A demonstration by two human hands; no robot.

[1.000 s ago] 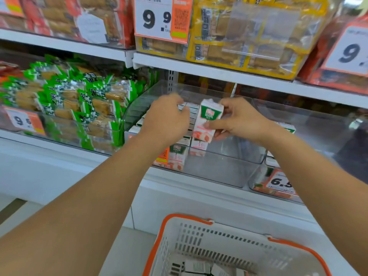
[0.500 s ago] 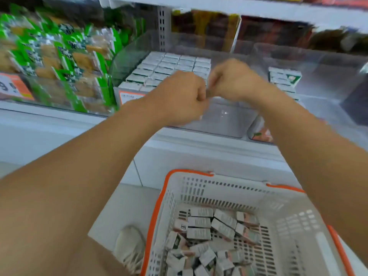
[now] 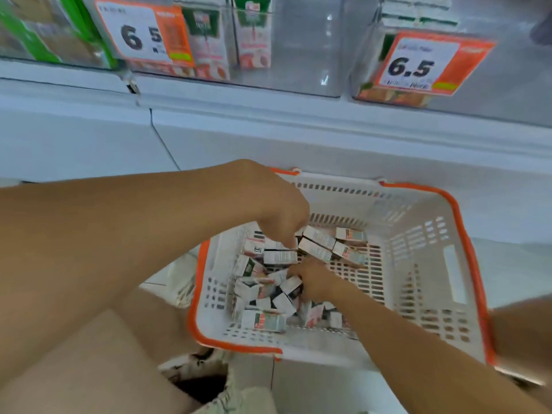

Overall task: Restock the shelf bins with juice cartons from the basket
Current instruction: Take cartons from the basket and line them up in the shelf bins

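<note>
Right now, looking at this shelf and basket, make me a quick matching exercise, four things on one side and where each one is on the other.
Things:
1. left hand
2. right hand
3. basket
4. price tag

Places:
A. on the bin front, upper right
B. on the floor below the shelf
C. over the cartons at the basket's far side
D. down among the piled cartons

Pairs: 1-C, 2-D, 3-B, 4-A
</note>
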